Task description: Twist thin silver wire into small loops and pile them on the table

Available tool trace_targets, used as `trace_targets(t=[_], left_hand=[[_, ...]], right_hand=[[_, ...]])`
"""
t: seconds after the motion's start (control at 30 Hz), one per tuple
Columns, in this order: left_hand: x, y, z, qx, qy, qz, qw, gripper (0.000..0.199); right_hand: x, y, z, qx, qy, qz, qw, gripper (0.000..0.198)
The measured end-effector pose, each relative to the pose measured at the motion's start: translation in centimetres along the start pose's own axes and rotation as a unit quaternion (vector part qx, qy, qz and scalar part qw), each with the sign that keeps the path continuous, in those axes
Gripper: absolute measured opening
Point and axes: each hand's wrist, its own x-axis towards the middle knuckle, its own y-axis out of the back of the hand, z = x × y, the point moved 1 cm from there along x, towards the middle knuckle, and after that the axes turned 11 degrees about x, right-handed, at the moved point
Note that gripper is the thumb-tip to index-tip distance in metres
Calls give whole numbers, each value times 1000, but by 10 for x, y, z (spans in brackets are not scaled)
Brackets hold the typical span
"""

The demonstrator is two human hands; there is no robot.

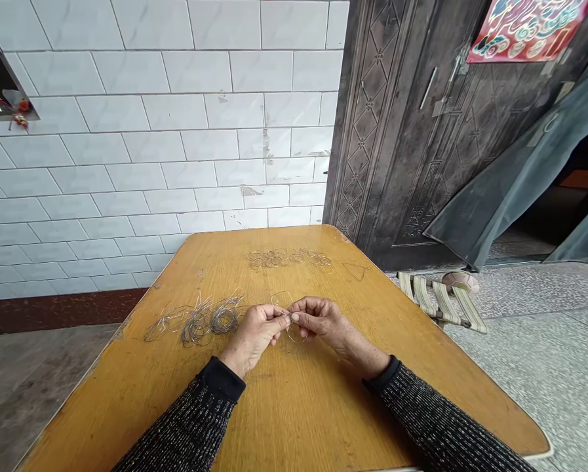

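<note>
Above the middle of the wooden table (294, 406), my left hand (260, 331) and my right hand (322, 321) meet fingertip to fingertip. Both are closed in a pinch on a thin wire (280, 294), whose loops show above and below the fingers. The wire's ends are hidden between the fingertips. Just left of my left hand lies a coiled bundle of grey wire (225, 316). Beside that is a looser wire bundle (195, 322), with thin strands (163, 321) spreading out further left.
Several small wire rings (274, 258) lie towards the table's far end, with a bent wire piece (356, 270) to their right. A white tiled wall (176, 151) stands behind. At right are a dark carved door (396, 131), a grey curtain (520, 170) and a strapped folding stool (444, 301).
</note>
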Motion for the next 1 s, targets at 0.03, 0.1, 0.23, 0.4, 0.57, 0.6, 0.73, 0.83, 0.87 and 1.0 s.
trace_targets(t=[0.03, 0.1, 0.23, 0.4, 0.57, 0.6, 0.73, 0.83, 0.87, 1.0], left_hand=[[0, -1, 1, 5, -3, -1, 1000, 18], [-1, -1, 2, -1, 3, -7, 1000, 19], [0, -1, 1, -27, 22, -21, 999, 20], [0, 2, 0, -64, 31, -33, 997, 23], [-1, 3, 3, -64, 46, -39, 996, 27], [-2, 3, 4, -65, 45, -37, 996, 28], [-3, 3, 7, -67, 43, -30, 996, 27], [-4, 3, 8, -56, 38, -43, 997, 27], [-4, 3, 8, -51, 34, -51, 997, 26], [-5, 4, 9, -11, 13, -67, 998, 23]], right_hand=[[0, 0, 0, -3, 6, 11, 1000, 29], [-1, -1, 0, -5, 9, 28, 1000, 28], [-1, -3, 0, 10, 7, 36, 999, 29], [-3, -3, -1, 35, 3, 31, 999, 29], [-5, -3, -2, 50, 2, 24, 998, 29], [-5, -3, -3, 49, 2, 22, 999, 29], [-5, -3, -3, 40, -1, 19, 999, 29], [-5, -2, -1, 43, -5, 12, 999, 28], [-5, -2, -1, 44, -6, 11, 999, 28], [-3, 0, 1, 40, -7, 21, 999, 29]])
